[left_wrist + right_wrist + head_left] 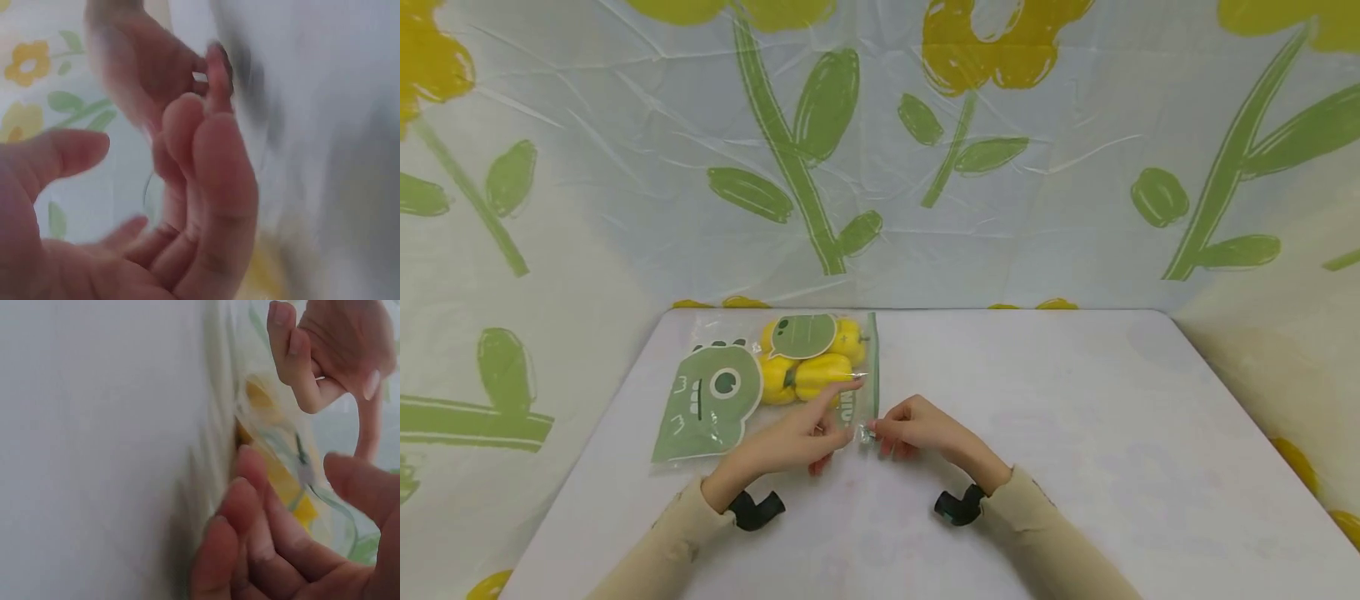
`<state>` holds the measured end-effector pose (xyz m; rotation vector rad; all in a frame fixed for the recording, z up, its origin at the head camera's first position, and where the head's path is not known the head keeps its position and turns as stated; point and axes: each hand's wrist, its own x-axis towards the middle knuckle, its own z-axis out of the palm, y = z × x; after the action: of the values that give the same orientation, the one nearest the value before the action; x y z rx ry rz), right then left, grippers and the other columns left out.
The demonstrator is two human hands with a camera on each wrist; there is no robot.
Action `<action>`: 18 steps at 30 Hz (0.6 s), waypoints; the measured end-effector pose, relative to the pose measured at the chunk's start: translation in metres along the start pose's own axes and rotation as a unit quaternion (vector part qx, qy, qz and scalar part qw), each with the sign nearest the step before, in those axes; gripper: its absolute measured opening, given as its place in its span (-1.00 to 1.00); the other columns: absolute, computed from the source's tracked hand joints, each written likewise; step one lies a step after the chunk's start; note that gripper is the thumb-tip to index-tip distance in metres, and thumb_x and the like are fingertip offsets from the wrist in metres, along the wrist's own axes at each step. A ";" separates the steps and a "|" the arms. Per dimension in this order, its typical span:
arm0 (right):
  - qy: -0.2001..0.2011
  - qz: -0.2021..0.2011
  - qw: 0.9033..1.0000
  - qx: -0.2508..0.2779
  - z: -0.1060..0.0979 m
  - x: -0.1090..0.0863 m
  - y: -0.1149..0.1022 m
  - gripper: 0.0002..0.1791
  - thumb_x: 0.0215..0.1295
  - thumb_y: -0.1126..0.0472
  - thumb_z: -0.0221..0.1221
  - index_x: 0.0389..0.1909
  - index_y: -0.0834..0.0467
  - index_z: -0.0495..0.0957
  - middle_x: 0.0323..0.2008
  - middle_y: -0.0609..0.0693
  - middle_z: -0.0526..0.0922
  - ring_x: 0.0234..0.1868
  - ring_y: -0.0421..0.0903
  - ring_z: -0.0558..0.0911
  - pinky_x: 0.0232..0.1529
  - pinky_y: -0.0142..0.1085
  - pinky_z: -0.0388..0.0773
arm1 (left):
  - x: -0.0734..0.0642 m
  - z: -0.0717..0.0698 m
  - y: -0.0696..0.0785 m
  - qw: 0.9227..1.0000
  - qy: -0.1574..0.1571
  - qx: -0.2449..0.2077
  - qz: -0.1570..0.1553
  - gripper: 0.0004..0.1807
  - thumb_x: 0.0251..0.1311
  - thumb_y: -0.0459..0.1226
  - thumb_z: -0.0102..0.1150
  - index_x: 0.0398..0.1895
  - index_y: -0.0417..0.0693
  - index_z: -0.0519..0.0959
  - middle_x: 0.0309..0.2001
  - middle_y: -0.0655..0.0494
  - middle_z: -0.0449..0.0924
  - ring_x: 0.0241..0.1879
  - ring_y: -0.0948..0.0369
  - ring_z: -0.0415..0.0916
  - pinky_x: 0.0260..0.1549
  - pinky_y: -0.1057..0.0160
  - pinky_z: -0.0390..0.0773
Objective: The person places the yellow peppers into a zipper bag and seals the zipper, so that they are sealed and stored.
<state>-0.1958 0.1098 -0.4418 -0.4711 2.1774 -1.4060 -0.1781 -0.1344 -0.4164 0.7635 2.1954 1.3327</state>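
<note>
A clear zip bag [805, 417] with a green dinosaur print lies flat on the left half of the table. Several yellow bell peppers [823, 375] show through its plastic. My left hand [797, 437] hovers over the bag's near right part, index finger stretched toward the green zip strip [874, 358]. In the left wrist view its thumb stands apart from the loosely bent fingers [225, 162], with nothing between them. Beside the bag's near right corner is my right hand [917, 427], fingertips close to the crumpled plastic. The right wrist view shows its thumb and fingers [240, 506] spread apart.
The white table [1037, 375] extends to the right of the bag. A flower-printed cloth [1000, 233] hangs behind the table and along its sides. Black wrist cameras [958, 506] sit under both wrists.
</note>
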 end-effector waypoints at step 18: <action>0.024 -0.013 0.986 0.162 0.005 0.000 0.006 -0.67 0.34 0.21 0.17 -0.51 0.39 0.61 -0.65 -0.02 0.57 -0.59 -0.16 0.48 -0.47 -0.34 0.41 | 0.016 0.079 -0.013 0.892 0.153 -0.421 -0.066 -0.12 0.41 -0.25 -0.01 0.49 0.66 -0.30 -0.10 -0.29 0.61 -0.38 0.06 0.65 -0.31 0.13 0.63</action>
<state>-0.1936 0.1085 -0.4488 -0.3484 1.9311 -1.7601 -0.1431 -0.0774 -0.4634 0.0661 1.5408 2.1854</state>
